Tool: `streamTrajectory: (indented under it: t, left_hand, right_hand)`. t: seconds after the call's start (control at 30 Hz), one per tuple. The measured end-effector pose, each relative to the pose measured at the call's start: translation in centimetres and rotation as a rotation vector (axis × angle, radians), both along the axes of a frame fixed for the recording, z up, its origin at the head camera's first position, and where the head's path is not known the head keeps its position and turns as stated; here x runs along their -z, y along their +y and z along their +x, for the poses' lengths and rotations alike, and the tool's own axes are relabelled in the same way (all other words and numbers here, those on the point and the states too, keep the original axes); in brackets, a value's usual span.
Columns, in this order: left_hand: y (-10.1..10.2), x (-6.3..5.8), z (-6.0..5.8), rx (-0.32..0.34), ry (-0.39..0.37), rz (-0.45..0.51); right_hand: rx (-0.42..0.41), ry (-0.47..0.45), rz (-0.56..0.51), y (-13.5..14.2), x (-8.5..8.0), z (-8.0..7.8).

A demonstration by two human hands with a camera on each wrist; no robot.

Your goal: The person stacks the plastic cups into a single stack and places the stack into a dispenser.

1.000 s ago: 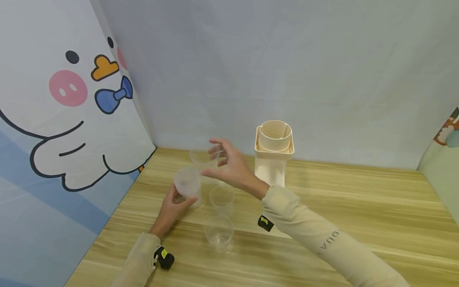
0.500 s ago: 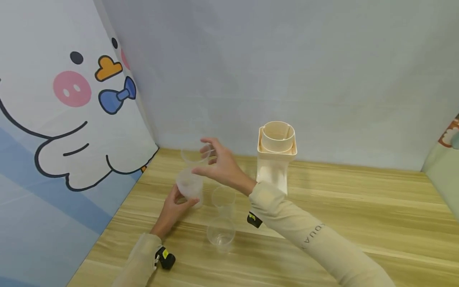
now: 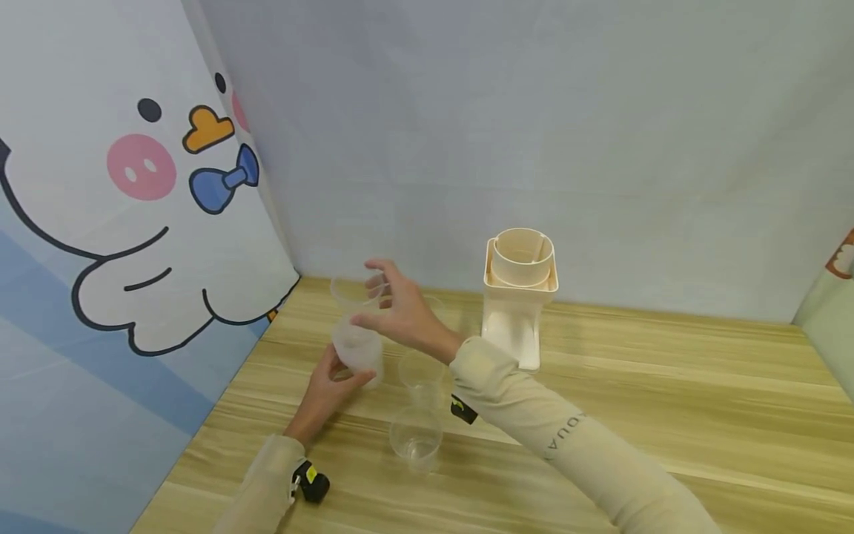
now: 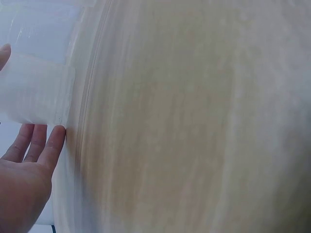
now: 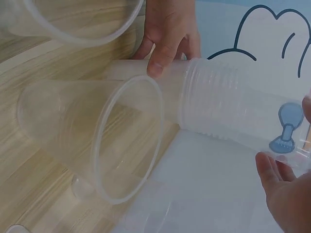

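Here, both forearms reach in from the lower edge of the head view, and the two hands meet over the far left part of the wood-grain table [image 3: 667, 386]. The left hand [image 3: 325, 391] comes up low from the near side, its thumb and fingers wrapped around the cup stack [image 3: 355, 343] toward its lower part. The right hand [image 3: 405, 313] is higher and reaches leftward, thumb on the near side and fingers on the far side, grasping the upper cup [image 3: 343, 295] below its rim. In the right wrist view the cup stack shows several close-set rims of nested clear cups, and the upper cup rises from that end; how deep it sits is hard to tell. Just right of the cup stack stand the middle cup [image 3: 422, 374] and, nearer the person, the front cup [image 3: 416, 439], both clear with mouths up. A faint rim [image 3: 437, 305] shows behind the right hand, which partly covers it. Farther right stands a cream holder [image 3: 510, 326] with a round collar in its square top; the right sleeve [image 3: 487, 368] passes just before its base.
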State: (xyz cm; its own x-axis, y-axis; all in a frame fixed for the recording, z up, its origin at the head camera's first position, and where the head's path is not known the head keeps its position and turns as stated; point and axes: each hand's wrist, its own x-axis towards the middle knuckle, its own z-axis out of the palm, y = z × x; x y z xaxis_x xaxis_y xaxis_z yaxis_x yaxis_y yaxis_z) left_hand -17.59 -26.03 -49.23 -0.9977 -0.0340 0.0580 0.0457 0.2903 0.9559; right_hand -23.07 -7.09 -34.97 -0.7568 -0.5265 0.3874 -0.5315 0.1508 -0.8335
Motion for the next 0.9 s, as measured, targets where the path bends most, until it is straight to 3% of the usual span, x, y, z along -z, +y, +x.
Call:
streamTrajectory:
  t: [0.43,0.73,0.9]
  left_hand:
    - [0.1,0.1,0.2,0.002,0.004,-0.002]
    - [0.7,-2.5,1.3,0.044,0.003,0.005]
    - [0.4,-1.6,0.9,0.039,0.010,0.006]
  right_hand:
    - [-0.008,0.004,0.117,-1.0,1.1,0.5]
    - [0.024,0.041,0.194,-1.0,2.1,0.7]
    - [0.044,0.078,0.261,-0.9,2.2,0.8]
